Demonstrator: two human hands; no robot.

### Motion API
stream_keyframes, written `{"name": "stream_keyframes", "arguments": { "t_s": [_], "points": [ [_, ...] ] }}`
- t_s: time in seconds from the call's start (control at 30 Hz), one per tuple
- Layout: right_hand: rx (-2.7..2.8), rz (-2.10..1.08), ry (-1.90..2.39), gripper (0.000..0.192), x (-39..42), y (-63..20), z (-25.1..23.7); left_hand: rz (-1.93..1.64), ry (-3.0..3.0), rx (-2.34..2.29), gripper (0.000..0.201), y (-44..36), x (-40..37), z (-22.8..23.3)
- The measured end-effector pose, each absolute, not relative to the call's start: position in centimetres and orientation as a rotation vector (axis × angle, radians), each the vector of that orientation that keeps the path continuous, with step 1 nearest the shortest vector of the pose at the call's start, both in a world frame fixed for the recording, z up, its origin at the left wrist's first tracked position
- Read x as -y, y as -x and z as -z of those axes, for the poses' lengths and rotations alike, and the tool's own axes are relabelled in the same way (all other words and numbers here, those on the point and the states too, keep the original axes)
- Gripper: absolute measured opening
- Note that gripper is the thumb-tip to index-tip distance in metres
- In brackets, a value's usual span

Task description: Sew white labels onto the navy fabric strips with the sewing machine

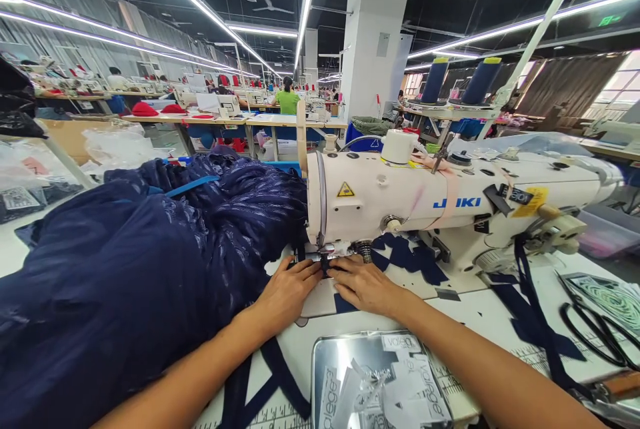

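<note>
My left hand lies palm down left of the needle area, its fingers together and pressed on dark navy fabric under the presser foot. From the right, my right hand meets it, fingertips closed down on the same narrow piece. The fingers cover most of that fabric. Above them is the white head of a JUKI sewing machine. A big heap of navy garments with shiny trim lies beside my left forearm, reaching up to the machine.
A metal tin lid with white printed labels sits between my forearms. Navy scraps lie behind the needle area. Navy strips and black-handled scissors are at right. Thread cones stand behind. A person in green sits farther off.
</note>
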State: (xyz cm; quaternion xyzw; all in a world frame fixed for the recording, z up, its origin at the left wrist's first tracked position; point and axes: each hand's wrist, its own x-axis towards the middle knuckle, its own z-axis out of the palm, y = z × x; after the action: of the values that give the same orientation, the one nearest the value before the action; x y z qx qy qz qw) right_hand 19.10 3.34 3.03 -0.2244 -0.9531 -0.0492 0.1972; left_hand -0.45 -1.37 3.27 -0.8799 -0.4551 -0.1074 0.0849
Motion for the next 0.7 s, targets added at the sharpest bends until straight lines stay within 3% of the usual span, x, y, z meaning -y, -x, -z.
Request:
{"name": "stream_keyframes", "arguments": {
  "t_s": [0.3,0.4,0.57,0.7],
  "points": [
    [2.672,0.067,0.723,0.033,-4.0,-19.2,-2.2,0.274,2.612,1.384,0.042,0.4,0.5,-4.2],
    [2.633,0.039,0.817,0.032,-4.4,-19.1,-2.1,0.253,2.457,1.43,0.027,-0.2,0.8,-4.6],
    [2.675,0.2,0.974,0.03,-4.1,-18.5,-3.1,0.081,2.223,1.54,0.022,-1.4,1.6,-4.4],
    [2.783,0.289,0.966,0.031,-3.0,-18.5,-4.5,0.137,2.127,1.584,0.023,-1.3,1.1,-4.1]
  ]
}}
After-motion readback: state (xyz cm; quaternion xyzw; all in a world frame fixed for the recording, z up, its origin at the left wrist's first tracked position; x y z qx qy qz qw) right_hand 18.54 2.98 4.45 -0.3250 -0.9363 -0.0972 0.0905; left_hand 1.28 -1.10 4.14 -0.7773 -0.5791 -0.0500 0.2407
